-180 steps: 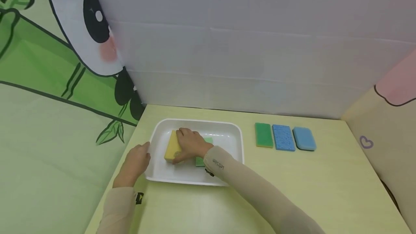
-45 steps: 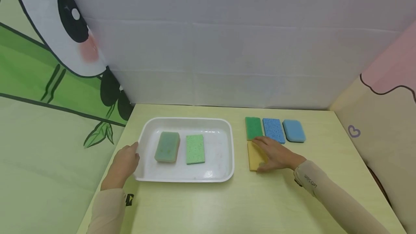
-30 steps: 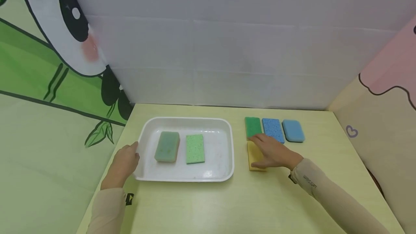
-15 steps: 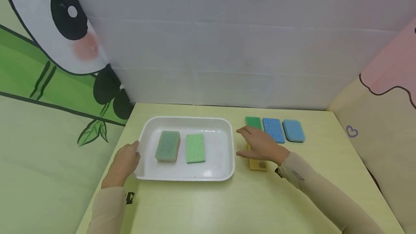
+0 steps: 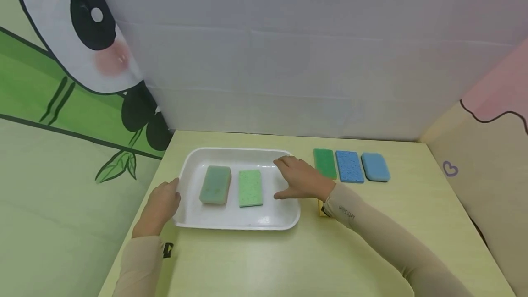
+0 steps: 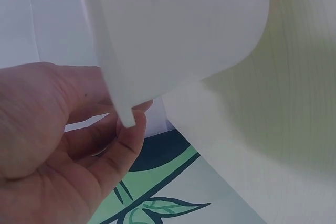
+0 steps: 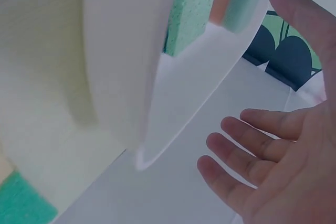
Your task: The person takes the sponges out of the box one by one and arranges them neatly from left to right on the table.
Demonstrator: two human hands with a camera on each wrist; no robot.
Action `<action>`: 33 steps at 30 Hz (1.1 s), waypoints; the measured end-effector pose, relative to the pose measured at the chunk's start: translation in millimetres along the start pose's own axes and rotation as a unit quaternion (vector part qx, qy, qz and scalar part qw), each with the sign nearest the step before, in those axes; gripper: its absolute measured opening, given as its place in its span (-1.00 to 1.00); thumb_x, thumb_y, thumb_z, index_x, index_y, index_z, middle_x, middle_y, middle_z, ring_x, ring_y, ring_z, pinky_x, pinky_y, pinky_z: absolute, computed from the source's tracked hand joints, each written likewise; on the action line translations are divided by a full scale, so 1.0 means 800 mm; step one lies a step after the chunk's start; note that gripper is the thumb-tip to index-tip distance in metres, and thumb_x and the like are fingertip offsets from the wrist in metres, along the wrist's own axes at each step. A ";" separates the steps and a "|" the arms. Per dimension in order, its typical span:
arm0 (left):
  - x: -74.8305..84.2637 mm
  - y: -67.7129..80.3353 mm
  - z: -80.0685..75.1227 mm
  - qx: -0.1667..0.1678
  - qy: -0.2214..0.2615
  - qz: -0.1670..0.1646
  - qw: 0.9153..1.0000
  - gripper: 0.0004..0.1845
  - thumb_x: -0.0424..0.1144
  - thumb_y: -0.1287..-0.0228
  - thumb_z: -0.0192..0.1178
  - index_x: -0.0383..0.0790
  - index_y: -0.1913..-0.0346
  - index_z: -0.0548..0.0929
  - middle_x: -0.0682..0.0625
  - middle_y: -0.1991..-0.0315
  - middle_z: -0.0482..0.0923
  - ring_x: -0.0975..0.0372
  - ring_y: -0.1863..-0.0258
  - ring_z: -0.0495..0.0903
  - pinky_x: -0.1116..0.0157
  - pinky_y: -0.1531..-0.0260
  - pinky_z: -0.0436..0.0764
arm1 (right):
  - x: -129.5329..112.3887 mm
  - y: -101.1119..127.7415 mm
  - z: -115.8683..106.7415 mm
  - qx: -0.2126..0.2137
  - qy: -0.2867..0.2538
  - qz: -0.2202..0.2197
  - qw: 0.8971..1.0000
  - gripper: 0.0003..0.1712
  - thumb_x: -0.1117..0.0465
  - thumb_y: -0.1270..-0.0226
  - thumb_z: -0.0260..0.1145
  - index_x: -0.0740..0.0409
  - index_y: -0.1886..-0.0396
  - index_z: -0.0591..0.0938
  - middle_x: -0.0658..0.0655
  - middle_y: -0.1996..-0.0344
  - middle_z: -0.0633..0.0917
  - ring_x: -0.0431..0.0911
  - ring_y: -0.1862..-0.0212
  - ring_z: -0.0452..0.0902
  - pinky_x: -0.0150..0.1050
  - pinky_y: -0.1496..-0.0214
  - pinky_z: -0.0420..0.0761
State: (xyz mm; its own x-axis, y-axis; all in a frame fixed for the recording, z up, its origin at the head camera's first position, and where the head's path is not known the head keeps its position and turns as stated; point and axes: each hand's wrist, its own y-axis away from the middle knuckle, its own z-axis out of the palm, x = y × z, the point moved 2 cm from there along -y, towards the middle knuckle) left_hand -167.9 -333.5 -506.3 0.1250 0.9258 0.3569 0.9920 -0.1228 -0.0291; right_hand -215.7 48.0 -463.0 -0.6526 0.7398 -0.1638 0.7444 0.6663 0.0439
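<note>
A white tray (image 5: pixel 237 223) lies on the table with two sponges in it: a thick grey-green one (image 5: pixel 215 185) on the left and a thin light green one (image 5: pixel 250 188) beside it. My left hand (image 5: pixel 157 206) pinches the tray's left rim between thumb and fingers, as the left wrist view (image 6: pixel 63 135) shows from below. Over the tray's right side hovers my right hand (image 5: pixel 303 178), fingers spread and holding nothing. In the right wrist view its fingers (image 7: pixel 252 145) are apart from the tray and from the light green sponge.
Right of the tray a dark green sponge (image 5: pixel 325 163), a speckled blue sponge (image 5: pixel 349 167) and a smooth light blue sponge (image 5: pixel 375 167) stand in a row. A yellow sponge (image 5: pixel 321 210) in front of the green one is mostly hidden by my right forearm. A wall closes off the back.
The yellow sponge went from the tray to the table on the right. My right hand has let go of it and moved left over the tray. My left hand stays on the rim.
</note>
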 end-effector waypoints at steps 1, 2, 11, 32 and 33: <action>0.000 0.000 0.000 0.001 0.001 0.001 1.000 -0.54 -0.54 -0.30 0.11 -0.73 -0.22 0.38 -0.53 0.19 0.52 -0.33 0.15 0.57 -0.20 0.11 0.60 | -0.003 -0.005 0.001 0.000 0.002 -0.004 1.000 0.18 -0.38 -0.08 0.44 0.35 -0.45 0.31 0.28 -0.34 0.42 0.13 -0.33 0.36 -0.04 -0.33 0.46; -0.001 0.000 0.000 0.001 0.002 0.001 1.000 -0.54 -0.54 -0.30 0.10 -0.73 -0.22 0.38 -0.53 0.19 0.52 -0.33 0.15 0.57 -0.20 0.11 0.60 | -0.007 -0.010 0.002 -0.001 0.004 -0.006 1.000 0.20 -0.39 -0.07 0.44 0.35 -0.46 0.30 0.28 -0.34 0.41 0.13 -0.34 0.35 -0.05 -0.34 0.45; 0.003 -0.003 0.001 -0.009 0.002 -0.017 1.000 -0.52 -0.53 -0.33 0.12 -0.72 -0.25 0.36 -0.54 0.14 0.51 -0.33 0.10 0.56 -0.18 0.07 0.60 | -0.028 -0.053 0.003 -0.025 0.005 -0.016 1.000 0.24 -0.40 -0.01 0.47 0.31 -0.48 0.27 0.25 -0.40 0.37 0.11 -0.40 0.28 -0.01 -0.32 0.47; 0.009 -0.001 -0.003 -0.005 0.014 -0.030 0.999 -0.52 -0.52 -0.33 0.11 -0.70 -0.27 0.36 -0.53 0.13 0.52 -0.32 0.10 0.57 -0.17 0.08 0.61 | -0.047 -0.109 0.058 -0.148 0.026 0.001 0.989 0.48 -0.45 0.16 0.54 0.20 -0.59 0.05 0.25 -0.53 0.13 0.11 -0.51 0.05 0.04 -0.46 0.27; 0.009 -0.001 -0.003 -0.003 0.014 -0.028 0.999 -0.52 -0.53 -0.33 0.11 -0.70 -0.26 0.36 -0.53 0.13 0.52 -0.32 0.10 0.57 -0.17 0.08 0.61 | -0.047 -0.110 0.061 -0.152 0.031 0.001 0.988 0.49 -0.46 0.16 0.53 0.20 -0.59 0.03 0.25 -0.53 0.12 0.11 -0.52 0.04 0.03 -0.47 0.25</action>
State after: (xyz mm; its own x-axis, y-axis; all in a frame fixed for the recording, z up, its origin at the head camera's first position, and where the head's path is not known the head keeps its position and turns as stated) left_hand -168.2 -327.8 -501.1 0.0677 0.9208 0.3842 0.9974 -0.0725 -0.0021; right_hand -249.7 -42.7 -508.5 -0.6655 0.7392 -0.1035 0.6748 0.6551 0.3398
